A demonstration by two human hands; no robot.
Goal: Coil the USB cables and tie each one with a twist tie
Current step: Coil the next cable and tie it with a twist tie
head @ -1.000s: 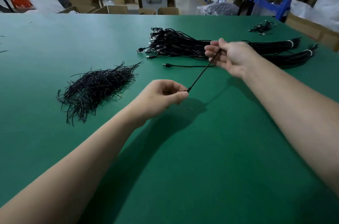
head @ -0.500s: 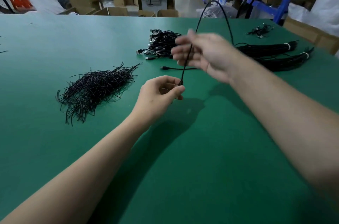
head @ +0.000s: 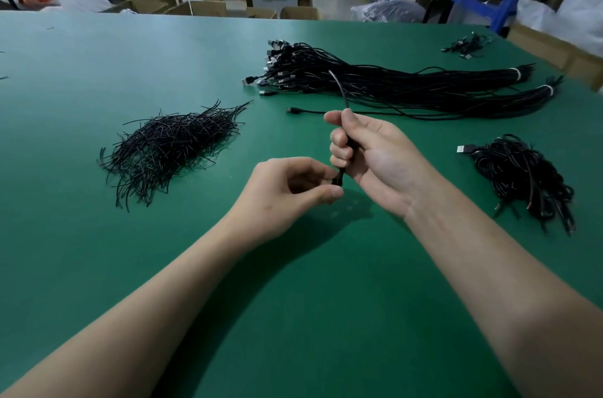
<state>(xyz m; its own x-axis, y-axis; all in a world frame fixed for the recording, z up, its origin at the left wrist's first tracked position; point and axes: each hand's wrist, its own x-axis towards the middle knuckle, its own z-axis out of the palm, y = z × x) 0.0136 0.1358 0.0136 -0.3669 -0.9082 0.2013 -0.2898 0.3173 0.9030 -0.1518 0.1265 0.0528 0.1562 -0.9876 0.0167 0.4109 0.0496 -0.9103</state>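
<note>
The right hand is turned with its palm toward the camera, and its fingers are curled around a black USB cable, so it grasps the cable in a loose fist. The thumb stands almost straight beside the cable. Above this hand the cable rises free in a thin arc and bends away to the left. Just below the right hand, the left hand pinches the lower end of the same cable between the thumb and the fingertips; its other fingers are bent inward. The two hands nearly touch, both above the green table.

Left of the left hand lies a heap of black twist ties. Beyond the right hand lies a long bundle of uncoiled cables. To the right of the right hand lies a pile of coiled cables.
</note>
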